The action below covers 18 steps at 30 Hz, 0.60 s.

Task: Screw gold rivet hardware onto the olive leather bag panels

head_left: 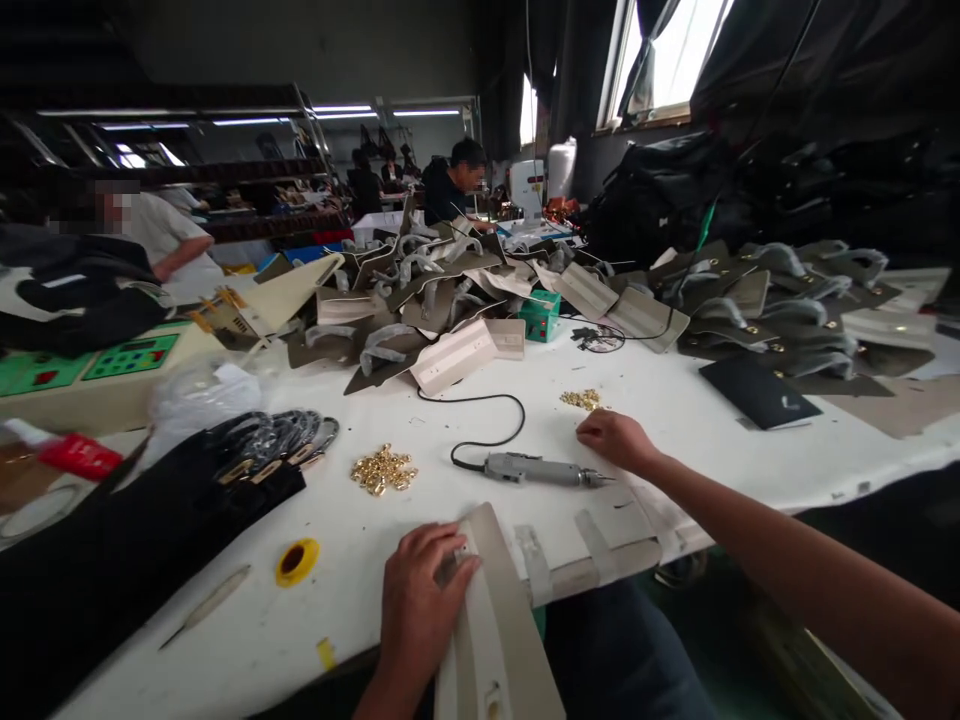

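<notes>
A beige bag panel (495, 620) is pinned flat at the near edge of a white desk (675, 400) by the left hand (420, 600), whose fingers (450, 570) are curled over the panel's upper corner, pressing down on it rather than lifting it. The panel hangs partly off the desk toward the worker's lap, apparently kept close for handling. The right hand (611, 438) is stretched forward and rests on the desk, its fingers bent loosely toward the surface; whether anything small is pinched beneath them cannot be told. It lies just beside the tip of a grey electric screwdriver (540, 468), which is laid down with its black cord (480, 420) trailing back toward the pile, and near a small scatter of brass fittings (581, 399).

A larger heap of gold hardware (382, 470) is set within easy reach left of the tool, with a yellow tape roll (297, 560) and a slim awl-like tool (206, 603) nearer the edge. Black fabric with bundled handles (247, 450) is spread at the left. Finished and unfinished panels with wrapped handles (420, 300) are heaped across the back of the desk, around a small green box (540, 314). A machine with a green control panel (131, 356) is seen at far left, and other people (454, 180) are at work in the background.
</notes>
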{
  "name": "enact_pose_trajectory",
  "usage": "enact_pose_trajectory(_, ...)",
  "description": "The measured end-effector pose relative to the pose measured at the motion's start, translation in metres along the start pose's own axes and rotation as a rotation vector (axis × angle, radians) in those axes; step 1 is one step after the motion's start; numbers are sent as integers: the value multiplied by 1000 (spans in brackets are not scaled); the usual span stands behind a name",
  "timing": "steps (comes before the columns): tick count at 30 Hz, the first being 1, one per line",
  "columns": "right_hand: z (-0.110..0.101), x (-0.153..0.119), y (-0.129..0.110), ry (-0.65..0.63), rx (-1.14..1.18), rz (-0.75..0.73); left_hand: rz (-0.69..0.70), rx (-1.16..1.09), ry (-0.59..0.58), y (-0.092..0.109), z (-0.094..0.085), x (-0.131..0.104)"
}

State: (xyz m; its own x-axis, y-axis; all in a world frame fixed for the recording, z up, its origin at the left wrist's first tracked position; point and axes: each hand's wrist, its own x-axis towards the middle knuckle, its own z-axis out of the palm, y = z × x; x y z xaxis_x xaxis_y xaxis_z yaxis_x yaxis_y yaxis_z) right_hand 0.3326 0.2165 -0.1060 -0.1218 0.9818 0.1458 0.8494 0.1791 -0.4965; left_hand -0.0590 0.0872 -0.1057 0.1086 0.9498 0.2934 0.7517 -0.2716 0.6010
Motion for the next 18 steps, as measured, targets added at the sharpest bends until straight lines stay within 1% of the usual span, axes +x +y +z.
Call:
enact_pose_trajectory(3,0,0,4,26,79,63,8,19,-3,-3,2,0)
enact_pose_trajectory(6,-8,2,12,70,132,146,13,35,2,-4,3,0)
enact_pose_trajectory(9,-25,7,29,144,124,253,32,45,6,-5,3,1)
enact_pose_trajectory(13,-52,14,60,236,32,409,55,79,15,-7,3,1)
enact_pose_trajectory(15,-61,16,74,236,-15,453,69,84,24,-8,3,1)
enact_pose_trajectory(18,-63,17,86,178,-69,472,81,88,37,-11,5,2)
